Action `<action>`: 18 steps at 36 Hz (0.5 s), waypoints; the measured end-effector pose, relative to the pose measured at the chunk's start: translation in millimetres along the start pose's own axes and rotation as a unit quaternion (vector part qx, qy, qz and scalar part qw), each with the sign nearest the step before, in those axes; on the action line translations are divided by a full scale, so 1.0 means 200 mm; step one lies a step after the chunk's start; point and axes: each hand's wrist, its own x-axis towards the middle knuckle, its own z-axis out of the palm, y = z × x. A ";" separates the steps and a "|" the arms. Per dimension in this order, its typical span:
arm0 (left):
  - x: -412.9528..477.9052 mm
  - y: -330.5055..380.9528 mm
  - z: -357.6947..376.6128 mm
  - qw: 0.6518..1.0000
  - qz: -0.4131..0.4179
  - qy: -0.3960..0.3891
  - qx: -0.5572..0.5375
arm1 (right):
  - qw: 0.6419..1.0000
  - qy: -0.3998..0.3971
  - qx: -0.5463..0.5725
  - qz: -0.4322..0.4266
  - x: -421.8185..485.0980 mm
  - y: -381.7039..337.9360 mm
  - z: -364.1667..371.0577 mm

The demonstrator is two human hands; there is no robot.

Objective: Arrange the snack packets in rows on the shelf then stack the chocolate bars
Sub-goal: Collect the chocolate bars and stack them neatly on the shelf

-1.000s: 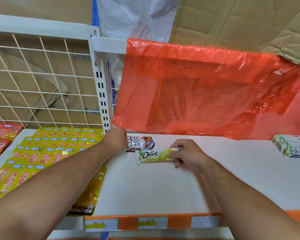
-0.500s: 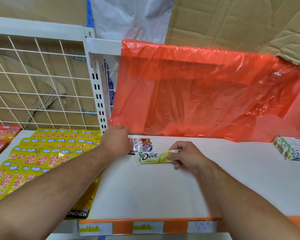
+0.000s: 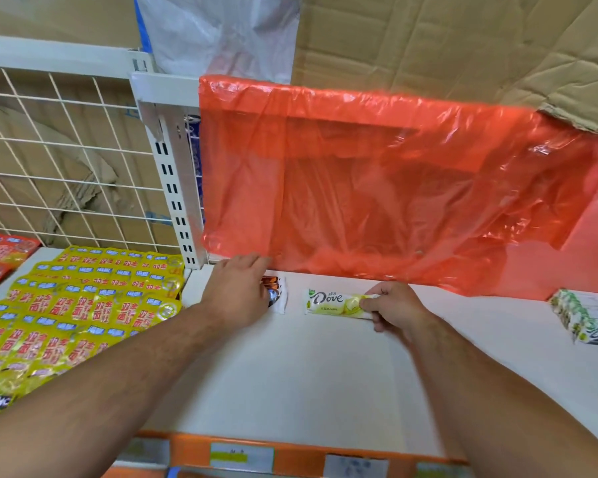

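Head view, nearest first: an orange price rail (image 3: 290, 457) with paper labels runs along the front edge of the white shelf (image 3: 290, 381), well in front of the slotted upright (image 3: 178, 188). Two bare forearms reach over it toward the back.

The left hand (image 3: 237, 291) lies just right of the foot of the upright, on top of the dark-wrapped chocolate bars (image 3: 277, 295). It covers their left part, and only their right ends show past the knuckles. I cannot tell whether its fingers grip them or only rest there.

Further right of the upright, the right hand (image 3: 394, 305) pinches the right end of a green-and-white Dove bar (image 3: 335, 301) between thumb and fingers. The bar lies flat on the shelf, apart from the dark bars.

Far right of the upright, at the picture's edge, sits a box of Dove bars (image 3: 587, 315).

Left of the upright, yellow snack packets (image 3: 94, 298) lie in overlapping rows, with red packets (image 3: 0, 250) beyond them at the far left.

Behind, an orange plastic sheet (image 3: 377, 188) hangs right of the upright, a white wire grid (image 3: 66, 160) stands left of it, and cardboard (image 3: 446, 39) fills the background above.
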 end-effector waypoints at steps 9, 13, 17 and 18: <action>-0.03 0.08 0.02 0.999 -0.031 -0.012 0.024 | 0.997 0.055 -0.045 -0.034 0.13 -0.02 0.08; -0.04 0.09 0.03 0.999 -0.045 -0.011 0.026 | 0.993 0.070 -0.081 -0.052 0.15 -0.03 0.11; -0.07 0.09 0.02 0.999 -0.045 0.005 0.016 | 0.985 0.079 -0.133 -0.077 0.18 -0.03 0.11; -0.07 0.09 0.02 0.999 -0.047 0.008 0.013 | 0.983 0.084 -0.141 -0.082 0.18 -0.03 0.11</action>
